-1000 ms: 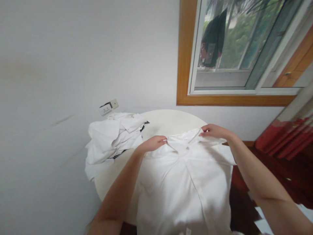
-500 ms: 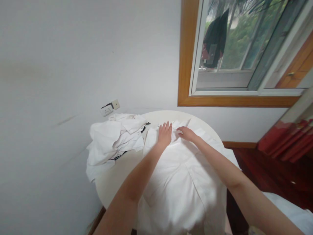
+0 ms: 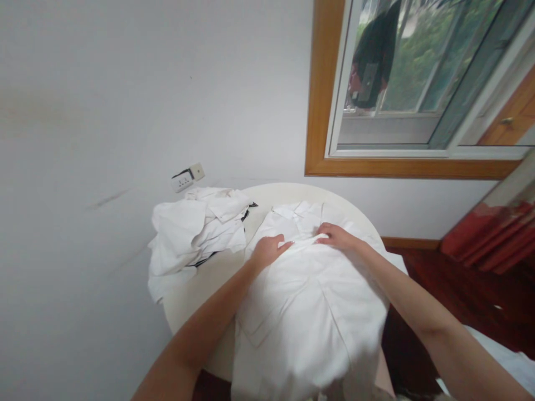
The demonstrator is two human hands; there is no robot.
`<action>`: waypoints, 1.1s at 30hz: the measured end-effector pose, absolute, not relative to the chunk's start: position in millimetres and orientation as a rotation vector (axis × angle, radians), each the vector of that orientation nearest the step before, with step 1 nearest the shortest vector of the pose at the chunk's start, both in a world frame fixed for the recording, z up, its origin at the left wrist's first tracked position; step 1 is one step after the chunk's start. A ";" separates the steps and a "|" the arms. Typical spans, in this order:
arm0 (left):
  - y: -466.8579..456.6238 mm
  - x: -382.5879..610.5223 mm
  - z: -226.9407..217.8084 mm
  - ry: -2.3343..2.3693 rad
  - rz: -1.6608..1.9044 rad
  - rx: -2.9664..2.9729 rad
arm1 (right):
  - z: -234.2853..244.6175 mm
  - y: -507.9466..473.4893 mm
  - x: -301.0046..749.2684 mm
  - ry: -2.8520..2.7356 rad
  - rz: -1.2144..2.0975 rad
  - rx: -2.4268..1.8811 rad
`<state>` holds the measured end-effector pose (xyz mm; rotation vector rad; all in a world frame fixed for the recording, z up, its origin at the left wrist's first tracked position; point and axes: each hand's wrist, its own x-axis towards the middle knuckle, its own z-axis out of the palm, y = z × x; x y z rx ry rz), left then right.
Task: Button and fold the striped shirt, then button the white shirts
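A white garment point(image 3: 309, 301) with seams and a pocket-like outline is spread over the round table point(image 3: 284, 192), its near part hanging over the front edge. Collar-like folds show at its far end. My left hand point(image 3: 270, 250) is closed on the cloth, thumb and fingers pinching a raised fold. A short way to the right, my right hand point(image 3: 334, 236) pinches the same fold, its fingertips partly tucked behind the cloth. The fold stretches between both hands.
On the table's left lies a heap of white clothes point(image 3: 200, 228) with some black-and-white trim. Behind are a wall socket point(image 3: 183, 181) and a wood-framed window point(image 3: 317, 111). A red curtain point(image 3: 489, 234) hangs at the right, and white cloth point(image 3: 501, 356) lies low at the right.
Both hands have come nearer and moved apart, the left one to the left and the right one to the right. The left hand has gone from lying flat to pinching the fold.
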<state>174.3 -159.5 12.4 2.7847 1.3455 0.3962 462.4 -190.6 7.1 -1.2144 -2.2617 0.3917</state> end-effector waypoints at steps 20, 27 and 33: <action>-166.6 188.8 32.2 1.207 0.731 2.992 | 35.1 -168.0 471.4 -2.276 -0.198 -1.729; -167.9 194.7 0.7 1.396 0.250 2.872 | -21.5 -170.7 439.7 -2.207 0.024 -1.699; -191.4 164.1 16.6 1.194 0.184 2.704 | -19.7 -197.8 459.6 -2.227 0.030 -1.484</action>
